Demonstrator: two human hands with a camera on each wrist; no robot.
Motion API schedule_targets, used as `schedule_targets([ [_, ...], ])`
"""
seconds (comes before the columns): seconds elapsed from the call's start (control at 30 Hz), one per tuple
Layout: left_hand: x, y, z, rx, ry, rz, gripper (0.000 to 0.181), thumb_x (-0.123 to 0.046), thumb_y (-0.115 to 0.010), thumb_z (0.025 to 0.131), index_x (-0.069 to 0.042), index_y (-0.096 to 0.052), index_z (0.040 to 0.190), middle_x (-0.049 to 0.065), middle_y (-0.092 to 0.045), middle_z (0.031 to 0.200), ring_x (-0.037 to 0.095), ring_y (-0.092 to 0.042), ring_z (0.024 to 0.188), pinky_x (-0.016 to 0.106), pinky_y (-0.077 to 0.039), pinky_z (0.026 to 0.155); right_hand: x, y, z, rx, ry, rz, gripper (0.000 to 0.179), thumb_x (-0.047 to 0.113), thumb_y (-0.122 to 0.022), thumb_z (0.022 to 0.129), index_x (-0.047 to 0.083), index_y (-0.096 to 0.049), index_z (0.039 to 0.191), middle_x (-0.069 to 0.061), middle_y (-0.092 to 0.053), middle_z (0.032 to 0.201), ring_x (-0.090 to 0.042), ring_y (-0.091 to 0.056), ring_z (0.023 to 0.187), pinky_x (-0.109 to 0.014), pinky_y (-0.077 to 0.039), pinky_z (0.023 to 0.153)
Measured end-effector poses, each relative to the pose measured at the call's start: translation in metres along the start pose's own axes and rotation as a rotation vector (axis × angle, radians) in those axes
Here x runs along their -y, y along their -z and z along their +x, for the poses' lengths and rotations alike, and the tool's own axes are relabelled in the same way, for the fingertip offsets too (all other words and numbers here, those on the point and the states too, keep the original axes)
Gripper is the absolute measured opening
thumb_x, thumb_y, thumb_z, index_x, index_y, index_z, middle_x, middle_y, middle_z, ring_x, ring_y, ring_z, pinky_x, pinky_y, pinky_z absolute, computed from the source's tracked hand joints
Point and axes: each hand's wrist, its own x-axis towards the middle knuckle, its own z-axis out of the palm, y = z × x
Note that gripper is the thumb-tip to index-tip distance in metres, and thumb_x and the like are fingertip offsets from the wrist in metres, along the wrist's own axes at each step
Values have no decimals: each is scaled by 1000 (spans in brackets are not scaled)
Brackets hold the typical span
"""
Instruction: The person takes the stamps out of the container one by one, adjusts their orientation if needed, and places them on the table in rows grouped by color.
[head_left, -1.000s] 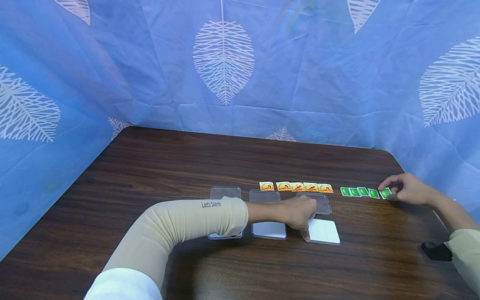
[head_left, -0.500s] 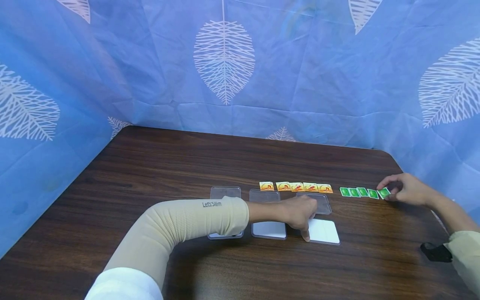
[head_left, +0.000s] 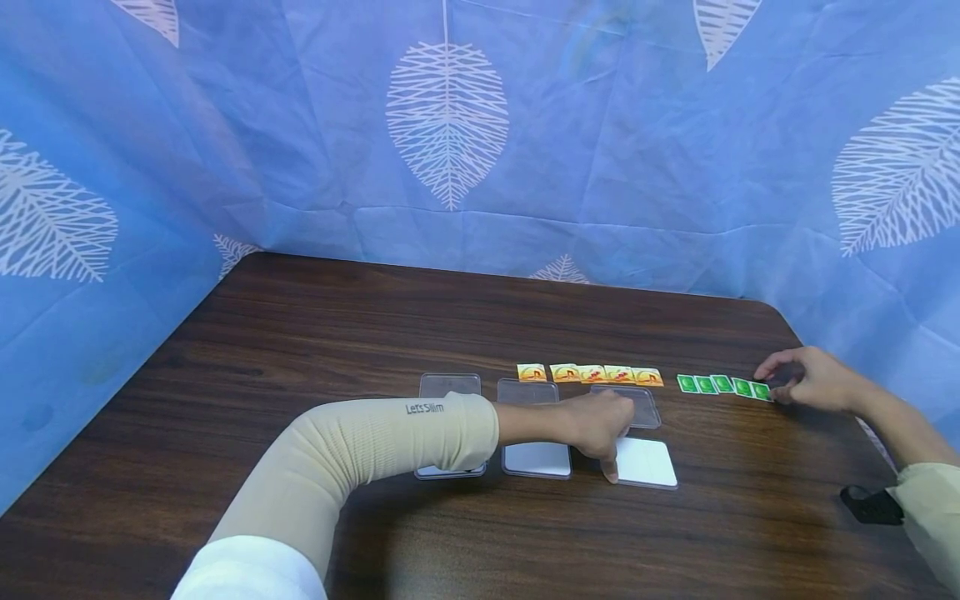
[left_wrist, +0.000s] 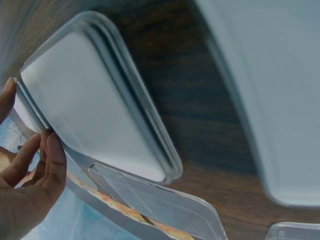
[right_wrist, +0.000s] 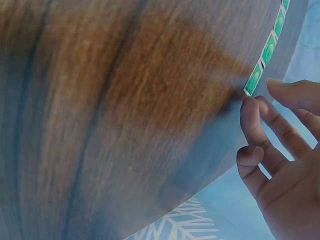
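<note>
My left hand (head_left: pixel 596 423) reaches across to the rightmost white-topped clear case (head_left: pixel 648 462). Thumb and fingers hold that case (left_wrist: pixel 27 110) by its opposite edges in the left wrist view. Over at the right, my right hand (head_left: pixel 821 379) is beside a row of small green cards with pale borders (head_left: pixel 722 384). Its fingertips (right_wrist: pixel 249 106) are right at the end green card (right_wrist: pixel 254 80), thumb and fingers spread apart with nothing pinched between them. A clear lid (head_left: pixel 645 408) lies behind the left hand, partly covered by it.
Several orange-and-yellow cards (head_left: pixel 592 374) form another row left of the green ones. Two more white-filled cases, including the middle one (head_left: pixel 537 461), and two clear lids, one at far left (head_left: pixel 451 384), lie around my left forearm. A blue leaf-printed curtain (head_left: pixel 562 125) hangs behind the brown table (head_left: pixel 375 317).
The end green card has turned from tilted to nearly in line with its row, and my right fingers have come off its top. My left hand stays on the case.
</note>
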Motion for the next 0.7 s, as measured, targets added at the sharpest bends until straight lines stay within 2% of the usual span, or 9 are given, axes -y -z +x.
schedule_targets([
  [0.17, 0, 0, 1, -1, 8, 13, 59, -27, -95, 76, -17, -40, 56, -7, -36, 50, 4, -37, 52, 19, -31, 48, 2, 2, 1, -4, -19, -41, 27, -5, -70, 81, -8, -70, 108, -19, -71, 102, -7, -42, 57, -29, -38, 57],
  [0.3, 1, 0, -1, 3, 0, 19, 53, -28, -94, 77, -16, -45, 57, -7, -38, 51, 4, -37, 49, 18, -32, 48, 5, 3, 1, -17, -9, -72, 26, -3, -70, 84, -8, -69, 110, -18, -71, 102, -5, -42, 57, -28, -37, 57],
  [0.43, 2, 0, -2, 2, -3, 30, 44, -28, -94, 77, -16, -55, 63, -7, -41, 54, 4, -39, 52, 18, -34, 49, 13, 1, 0, -60, 38, -66, 28, -9, -65, 84, -8, -68, 112, -6, -66, 86, -3, -39, 54, -28, -33, 54],
  [0.53, 2, 1, -3, 5, -3, 35, 43, -28, -94, 77, -16, -55, 64, -7, -41, 56, 4, -39, 53, 18, -34, 50, 23, 1, -1, -106, 97, -48, 29, -13, -62, 83, -7, -68, 111, 4, -57, 74, -1, -37, 53, -28, -31, 50],
  [0.63, 4, 4, -4, 15, -20, 24, 48, -30, -94, 77, -15, -50, 64, -6, -38, 57, 4, -36, 52, 18, -32, 49, 35, 3, -4, -147, 152, -36, 28, -14, -62, 83, -5, -69, 109, 7, -53, 70, -1, -35, 52, -28, -31, 48],
  [0.7, 6, 8, -6, 20, -40, 9, 45, -33, -93, 77, -14, -53, 69, -6, -40, 60, 4, -36, 53, 18, -32, 50, 44, 4, -6, -179, 183, -30, 28, -14, -62, 82, -3, -70, 107, 8, -52, 70, -1, -36, 52, -28, -32, 48],
])
